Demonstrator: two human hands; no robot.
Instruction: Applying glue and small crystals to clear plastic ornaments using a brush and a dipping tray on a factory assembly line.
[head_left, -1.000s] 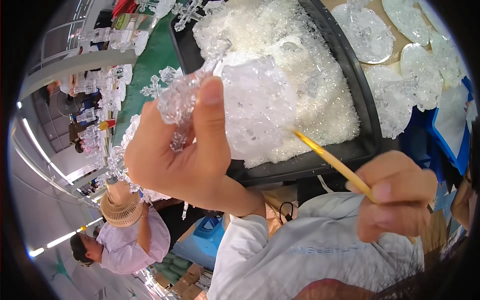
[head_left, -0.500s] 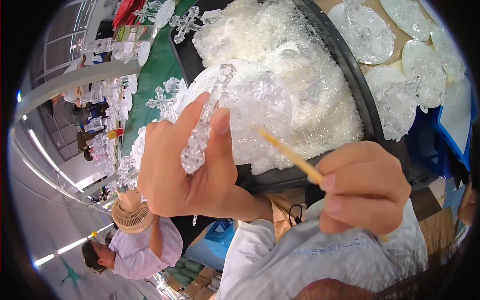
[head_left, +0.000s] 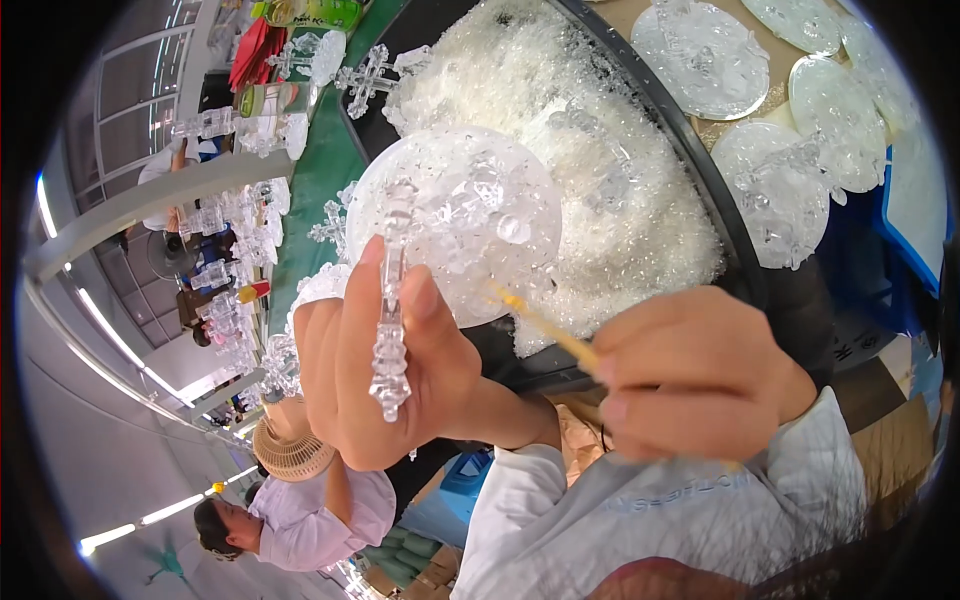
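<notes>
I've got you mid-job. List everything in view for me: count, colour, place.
Disc-based ornament: 1, clear, left of centre
Thin stick: 1, yellow, centre
Tray: 1, black, upper centre
Granules: uncountable, white, heaped in tray
Cross ornament: 1, clear, near tray's upper-left edge
Round pieces: at least four, clear, upper right
Table: 1, green, left of tray
Near fan: 1, beige, lower left
Nearby co-worker: 1, pale top, lower left
Ceiling lights: several, white, left
Shirt: 1, pale grey, bottom
Left hand: 1, bare, gripping ornament
Right hand: 1, bare, gripping stick
</notes>
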